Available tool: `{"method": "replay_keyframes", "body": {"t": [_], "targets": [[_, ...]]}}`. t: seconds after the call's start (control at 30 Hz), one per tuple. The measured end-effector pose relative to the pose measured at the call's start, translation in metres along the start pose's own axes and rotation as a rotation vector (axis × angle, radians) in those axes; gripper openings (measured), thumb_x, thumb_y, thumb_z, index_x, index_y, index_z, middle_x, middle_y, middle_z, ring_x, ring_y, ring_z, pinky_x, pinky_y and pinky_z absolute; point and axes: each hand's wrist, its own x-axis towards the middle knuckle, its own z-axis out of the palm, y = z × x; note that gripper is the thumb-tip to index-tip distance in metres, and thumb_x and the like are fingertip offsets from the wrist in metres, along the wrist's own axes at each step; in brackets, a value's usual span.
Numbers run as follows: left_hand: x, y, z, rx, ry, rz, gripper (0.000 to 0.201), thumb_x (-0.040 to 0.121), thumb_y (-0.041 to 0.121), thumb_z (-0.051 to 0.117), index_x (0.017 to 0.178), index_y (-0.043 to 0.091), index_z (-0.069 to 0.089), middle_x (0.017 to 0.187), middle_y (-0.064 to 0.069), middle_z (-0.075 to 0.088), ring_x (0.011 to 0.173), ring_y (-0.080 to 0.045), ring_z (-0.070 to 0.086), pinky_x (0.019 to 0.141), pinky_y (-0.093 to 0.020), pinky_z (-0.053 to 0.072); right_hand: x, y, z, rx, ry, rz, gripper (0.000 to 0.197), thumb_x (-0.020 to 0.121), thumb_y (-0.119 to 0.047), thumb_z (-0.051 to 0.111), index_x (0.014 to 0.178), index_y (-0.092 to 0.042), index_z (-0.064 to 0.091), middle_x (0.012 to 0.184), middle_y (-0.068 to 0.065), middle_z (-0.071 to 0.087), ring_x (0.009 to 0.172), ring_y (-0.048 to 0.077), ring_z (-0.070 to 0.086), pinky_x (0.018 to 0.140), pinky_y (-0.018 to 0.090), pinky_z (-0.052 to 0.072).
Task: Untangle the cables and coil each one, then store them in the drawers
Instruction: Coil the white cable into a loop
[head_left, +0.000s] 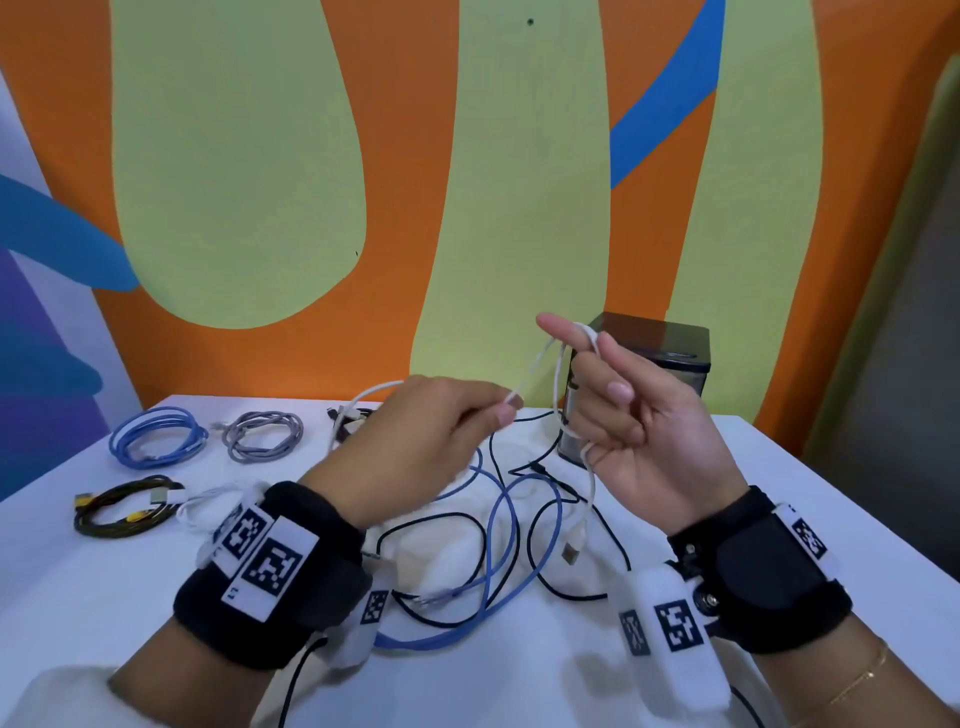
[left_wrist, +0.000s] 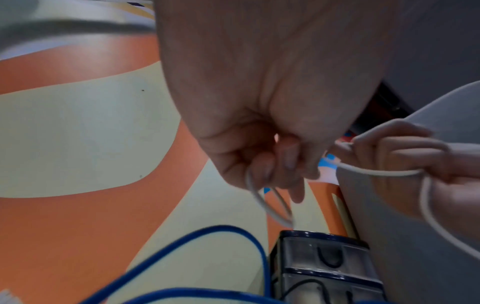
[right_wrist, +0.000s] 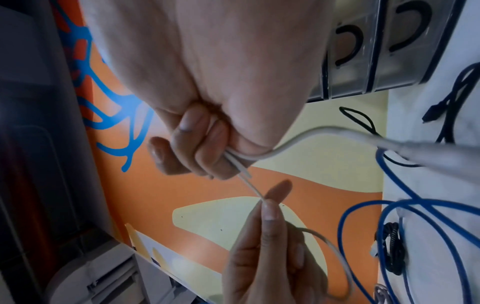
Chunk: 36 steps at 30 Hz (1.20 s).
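Both hands are raised above the white table (head_left: 779, 467), working a white cable (head_left: 535, 364). My left hand (head_left: 441, 441) pinches the cable between thumb and forefinger. My right hand (head_left: 623, 410) grips it in curled fingers, with a loop over the raised forefinger; its USB plug (head_left: 570, 552) dangles below. In the right wrist view the white cable (right_wrist: 246, 176) runs from my right fist to the left fingertips (right_wrist: 270, 205). A tangle of blue cable (head_left: 498, 545) and black cable (head_left: 535, 525) lies under the hands. The clear drawer unit (head_left: 665, 358) stands behind my right hand.
Coiled cables lie at the left of the table: a blue coil (head_left: 156, 436), a grey coil (head_left: 262, 435), a black-and-yellow coil (head_left: 122, 512) and a white one (head_left: 202, 512). A painted orange and green wall stands right behind the table.
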Motion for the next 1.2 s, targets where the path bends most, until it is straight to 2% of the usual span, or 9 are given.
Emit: {"method": "replay_keyframes", "body": {"t": [0.1, 0.17, 0.23, 0.37, 0.5, 0.63, 0.83, 1.0, 1.2], "targets": [[-0.005, 0.017, 0.009, -0.04, -0.121, 0.033, 0.023, 0.111, 0.037, 0.054, 0.124, 0.034, 0.073, 0.059, -0.004, 0.052, 0.054, -0.02, 0.047, 0.056, -0.036, 0.04, 0.002, 0.004, 0.004, 0.008, 0.096, -0.084, 0.044, 0.11, -0.018, 0.039, 0.147, 0.004, 0.049, 0.081, -0.001, 0.064, 0.049, 0.005, 0.044, 0.053, 0.015, 0.043], [-0.008, 0.026, 0.013, -0.049, -0.161, 0.068, 0.015, 0.109, 0.036, 0.057, 0.097, 0.041, 0.065, 0.06, -0.005, 0.055, 0.055, -0.018, 0.046, 0.053, -0.034, 0.033, 0.003, 0.009, 0.005, -0.002, 0.134, -0.126, 0.041, 0.111, -0.014, 0.039, 0.145, 0.007, 0.047, 0.09, 0.007, 0.072, 0.063, 0.011, 0.062, 0.061, 0.018, 0.052], [-0.009, 0.029, 0.017, -0.011, -0.175, 0.079, 0.024, 0.107, 0.036, 0.06, 0.084, 0.034, 0.056, 0.059, -0.004, 0.052, 0.057, -0.017, 0.044, 0.054, -0.031, 0.028, 0.004, 0.014, 0.006, -0.085, 0.168, -0.163, 0.039, 0.112, -0.014, 0.04, 0.145, 0.006, 0.046, 0.094, 0.013, 0.074, 0.075, 0.017, 0.072, 0.067, 0.021, 0.057], [-0.01, 0.026, 0.017, -0.156, -0.193, -0.005, 0.015, 0.103, 0.03, 0.068, 0.103, 0.016, 0.071, 0.056, -0.001, 0.051, 0.048, -0.009, 0.041, 0.052, -0.032, 0.037, 0.009, 0.02, -0.001, -0.355, 0.249, -0.216, 0.039, 0.114, -0.017, 0.036, 0.151, -0.005, 0.038, 0.099, 0.018, 0.077, 0.086, 0.026, 0.077, 0.075, 0.025, 0.059], [-0.008, 0.032, 0.004, -0.378, -0.084, -0.041, 0.01, 0.103, 0.019, 0.07, 0.107, 0.015, 0.078, 0.054, 0.033, 0.054, 0.043, 0.002, 0.048, 0.05, -0.013, 0.034, 0.008, 0.016, -0.013, -0.756, 0.322, -0.171, 0.029, 0.116, -0.02, 0.035, 0.14, -0.017, 0.05, 0.08, 0.008, 0.075, 0.071, 0.014, 0.071, 0.077, 0.028, 0.062], [-0.005, 0.025, -0.015, -0.425, 0.137, -0.018, 0.012, 0.097, 0.027, 0.078, 0.089, 0.019, 0.079, 0.048, 0.015, 0.04, 0.047, -0.01, 0.031, 0.048, -0.024, 0.024, 0.007, 0.015, -0.017, -0.816, 0.247, 0.044, 0.034, 0.114, -0.017, 0.04, 0.143, -0.01, 0.055, 0.062, 0.012, 0.059, 0.046, 0.018, 0.043, 0.047, 0.024, 0.038], [-0.001, 0.001, -0.019, -0.345, 0.45, -0.002, 0.022, 0.086, 0.04, 0.088, 0.08, 0.022, 0.076, 0.054, 0.004, 0.03, 0.056, -0.019, 0.026, 0.055, -0.032, 0.025, 0.001, 0.013, -0.004, -0.56, -0.066, 0.199, 0.036, 0.108, -0.021, 0.042, 0.118, 0.0, 0.069, 0.063, 0.006, 0.024, 0.054, 0.015, 0.016, 0.048, 0.025, 0.014], [0.001, -0.012, -0.017, -0.161, 0.618, 0.035, 0.018, 0.096, 0.04, 0.079, 0.093, 0.023, 0.084, 0.057, 0.005, 0.05, 0.057, -0.017, 0.041, 0.056, -0.036, 0.037, -0.004, 0.002, -0.006, -0.137, -0.217, 0.226, 0.029, 0.108, -0.019, 0.039, 0.106, -0.005, 0.065, 0.063, -0.002, 0.036, 0.046, 0.003, 0.026, 0.048, 0.024, 0.014], [-0.002, -0.001, 0.001, 0.037, 0.035, -0.013, 0.035, 0.109, 0.043, 0.058, 0.095, 0.016, 0.075, 0.066, -0.012, 0.049, 0.058, -0.017, 0.033, 0.058, -0.041, 0.036, -0.003, -0.003, 0.002, 0.002, -0.049, -0.015, 0.045, 0.107, -0.018, 0.041, 0.144, 0.004, 0.055, 0.068, -0.004, 0.053, 0.042, 0.005, 0.035, 0.051, 0.015, 0.033]]}}
